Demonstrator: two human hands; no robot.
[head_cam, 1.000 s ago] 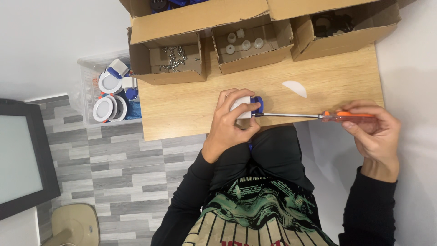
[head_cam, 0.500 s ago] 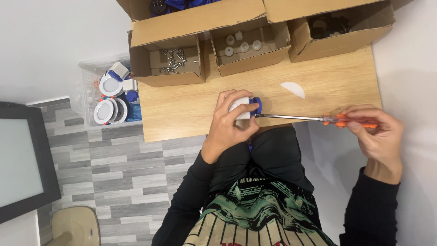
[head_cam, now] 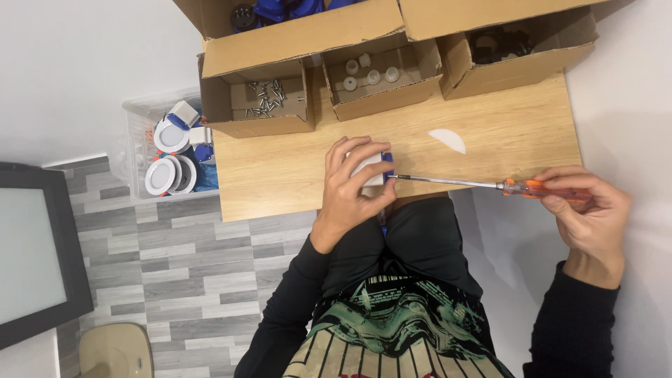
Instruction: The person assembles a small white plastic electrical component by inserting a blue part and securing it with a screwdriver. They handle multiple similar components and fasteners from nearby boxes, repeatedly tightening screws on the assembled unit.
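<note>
Wood-grain worktop, pale laminate w/ a straight front edge, carries the work. Left hand is curled over a small white and blue plastic fitting, fingers wrapped across its top, pressing it down near the worktop's front edge. Right hand is closed round the orange translucent handle of a screwdriver; thin steel shaft runs level to the left, tip meeting the fitting's blue side.

Just beyond the shaft lies a flat white half-moon piece, smooth, plastic-looking, apart from both hands.

Along the back edge, three open corrugated cardboard boxes, flaps up:
- left box: loose small metal screws, scattered in a pile
- middle box: a few small whitish round parts, cylinder-like
- right box: dark parts, too shadowed to tell

Behind those, another carton w/ blue and black parts, partly cut off at the frame's top.

Left of the worktop, on the floor, a clear plastic bin holds round white ring-shaped fittings w/ blue bits. Floor is grey wood-look planks. Dark framed panel at far left, beige stool seat low left. Person wears black long sleeves, dark trousers.
</note>
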